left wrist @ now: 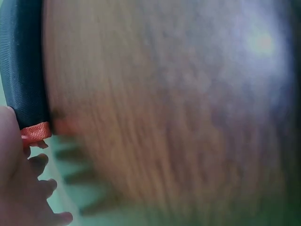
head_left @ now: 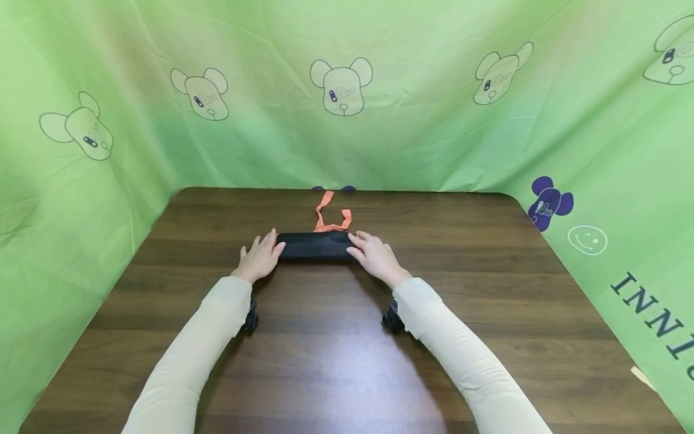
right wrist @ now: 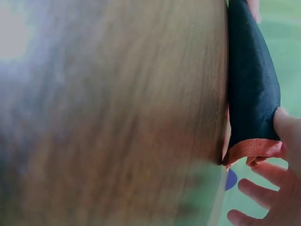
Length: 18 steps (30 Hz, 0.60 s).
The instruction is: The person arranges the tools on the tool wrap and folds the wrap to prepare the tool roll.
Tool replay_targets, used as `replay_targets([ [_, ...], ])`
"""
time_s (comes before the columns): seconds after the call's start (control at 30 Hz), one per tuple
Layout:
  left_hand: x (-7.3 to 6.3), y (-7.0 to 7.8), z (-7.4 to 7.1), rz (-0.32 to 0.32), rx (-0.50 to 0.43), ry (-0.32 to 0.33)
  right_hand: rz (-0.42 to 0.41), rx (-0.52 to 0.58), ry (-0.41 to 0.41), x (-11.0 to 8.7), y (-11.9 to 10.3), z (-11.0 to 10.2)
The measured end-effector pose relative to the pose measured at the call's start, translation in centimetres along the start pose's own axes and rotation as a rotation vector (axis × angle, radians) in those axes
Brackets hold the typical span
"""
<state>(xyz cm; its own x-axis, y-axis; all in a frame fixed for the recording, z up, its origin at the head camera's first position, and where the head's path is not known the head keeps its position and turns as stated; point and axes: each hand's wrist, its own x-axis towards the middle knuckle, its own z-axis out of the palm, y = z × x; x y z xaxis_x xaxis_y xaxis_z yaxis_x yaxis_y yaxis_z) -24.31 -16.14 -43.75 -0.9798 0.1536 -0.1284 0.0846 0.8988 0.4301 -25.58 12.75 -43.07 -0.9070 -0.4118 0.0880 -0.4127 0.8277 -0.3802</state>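
Note:
A black fabric roll (head_left: 314, 246) lies crosswise on the table, with orange ties (head_left: 331, 227) trailing from its far side. My left hand (head_left: 259, 259) holds the roll's left end, thumb on the near side and the other fingers spread beyond it. At the right end, my right hand (head_left: 378, 258) holds it likewise between thumb and forefinger. Orange edging (left wrist: 37, 131) shows at the left end in the left wrist view, and matching trim (right wrist: 256, 147) at the right end in the right wrist view. What the roll contains is hidden.
The dark wood-grain table (head_left: 477, 271) extends all around the roll. A green printed curtain (head_left: 401, 150) hangs along its back and sides. Black wrist cameras (head_left: 250, 317) sit under both sleeves. A small pale piece (head_left: 643, 378) lies at the right edge.

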Motion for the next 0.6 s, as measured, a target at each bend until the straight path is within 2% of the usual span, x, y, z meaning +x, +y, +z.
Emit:
replay_targets([
  [0.13,0.0,0.1,-0.1,-0.002,-0.005,0.004,-0.010,-0.009,0.004,0.0,0.1,0.0],
  [0.27,0.1,-0.1,0.0,-0.003,-0.039,0.018,-0.049,-0.031,0.058,0.0,0.1,0.0],
  [0.33,0.3,-0.5,0.1,-0.006,-0.052,0.018,-0.071,-0.042,0.084,0.0,0.1,0.1],
  [0.4,0.9,-1.3,0.7,0.011,-0.052,0.047,-0.080,-0.047,0.096,0.0,0.2,0.1],
  [0.5,1.2,-1.7,0.9,0.014,-0.050,0.052,-0.079,-0.043,0.097,-0.1,0.2,0.0],
  [0.6,0.8,-1.1,0.5,0.011,-0.052,0.049,-0.071,-0.033,0.092,-0.1,0.2,0.0],
])
